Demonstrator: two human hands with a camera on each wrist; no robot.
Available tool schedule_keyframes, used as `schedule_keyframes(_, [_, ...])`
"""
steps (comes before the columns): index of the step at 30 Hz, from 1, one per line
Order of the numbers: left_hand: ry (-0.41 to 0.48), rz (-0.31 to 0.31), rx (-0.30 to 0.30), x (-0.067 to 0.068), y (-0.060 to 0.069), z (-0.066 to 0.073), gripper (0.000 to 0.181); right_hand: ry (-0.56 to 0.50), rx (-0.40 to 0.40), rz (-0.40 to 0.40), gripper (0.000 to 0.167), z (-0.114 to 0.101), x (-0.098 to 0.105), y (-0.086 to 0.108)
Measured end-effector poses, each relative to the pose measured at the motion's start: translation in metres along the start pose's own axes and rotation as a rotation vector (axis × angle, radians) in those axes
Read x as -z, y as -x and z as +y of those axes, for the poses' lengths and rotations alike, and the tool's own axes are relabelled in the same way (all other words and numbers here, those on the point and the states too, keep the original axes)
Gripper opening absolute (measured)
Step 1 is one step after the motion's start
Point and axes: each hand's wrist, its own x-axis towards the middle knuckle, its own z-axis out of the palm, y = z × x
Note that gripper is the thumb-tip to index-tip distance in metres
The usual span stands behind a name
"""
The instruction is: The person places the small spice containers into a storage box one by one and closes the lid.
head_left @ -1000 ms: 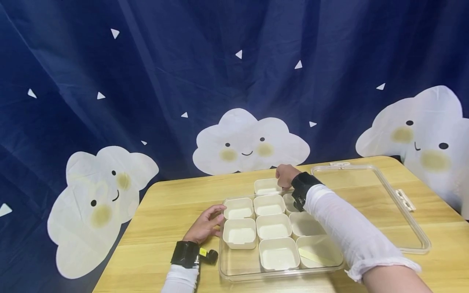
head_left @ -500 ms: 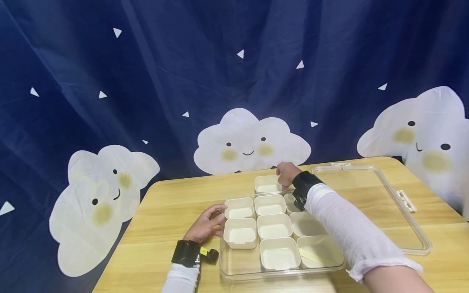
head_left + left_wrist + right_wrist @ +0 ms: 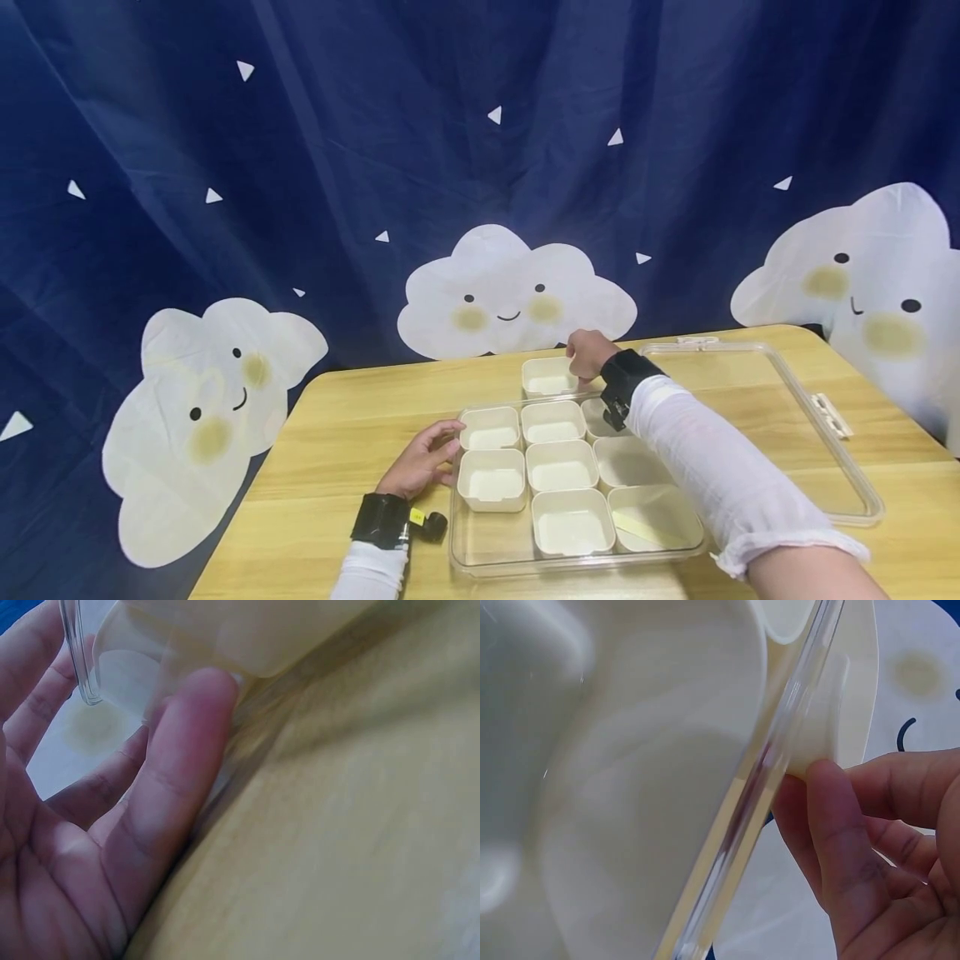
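A clear plastic box (image 3: 480, 557) stands on the table and holds several small cream bins (image 3: 572, 521) with rounded corners. Behind its far wall is one more cream bin (image 3: 546, 375), which my right hand (image 3: 591, 353) pinches at its right side. In the right wrist view, thumb and fingers grip a corner of this bin (image 3: 817, 724), beyond the box's clear rim (image 3: 780, 727). My left hand (image 3: 418, 460) rests at the left wall of the box, fingers spread and touching it. The left wrist view shows its thumb (image 3: 191, 742) beside the wall, fingertips partly hidden.
A clear lid (image 3: 787, 392) with white clasps lies at the right of the wooden table (image 3: 337, 467). A pale yellow strip (image 3: 641, 527) shows in the front right bin. My right sleeve covers part of the box. A dark blue curtain (image 3: 450, 150) hangs behind the table.
The bin behind the box has risen slightly, still pinched by my right hand. My left hand stays at the box's left wall.
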Motion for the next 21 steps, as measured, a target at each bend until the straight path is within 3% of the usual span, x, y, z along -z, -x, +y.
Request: schedule_keyframes(21, [0.002,0.009,0.013,0.0000,-0.0005,-0.0022,0.043,-0.049,0.023,0.019,0.029,0.0010,0.0024,0.0050])
